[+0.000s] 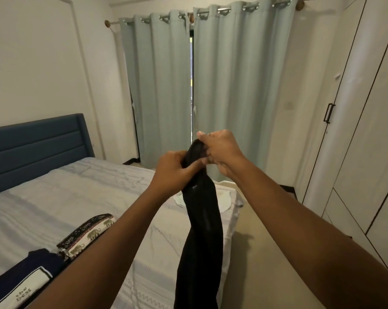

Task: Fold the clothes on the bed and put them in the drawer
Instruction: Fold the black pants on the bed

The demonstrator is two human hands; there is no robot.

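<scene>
Both hands raised in front of the person, over the near right edge of the bed, gripping the top end of 1 long black fabric garment (199,230). Left hand (173,170) has fingers curled round the bunched top of the garment, thumb across the front. Right hand (222,150) sits just above and right of it, fingers curled and pinching the same top edge; the 2 hands nearly touch. The garment hangs straight down from the grip as a narrow twisted strip, its lower part running out of the bottom of the frame, clear of the mattress.

The bed with pale grey-white patterned sheet (77,197) fills the left half. On it, near the bottom left, a folded elephant-print cloth in black and cream (88,235), and just beside it a folded navy garment with a white printed label (25,284). A small white cloth (223,200) lies flat at the far right corner of the bed, partly hidden behind the black garment.

Blue padded headboard (32,148) against the left wall. Pale green eyelet curtains (233,85) at the back, parted by a thin gap. White wardrobe with black handles (367,130) on the right. Beige floor (266,253) between bed and wardrobe.
</scene>
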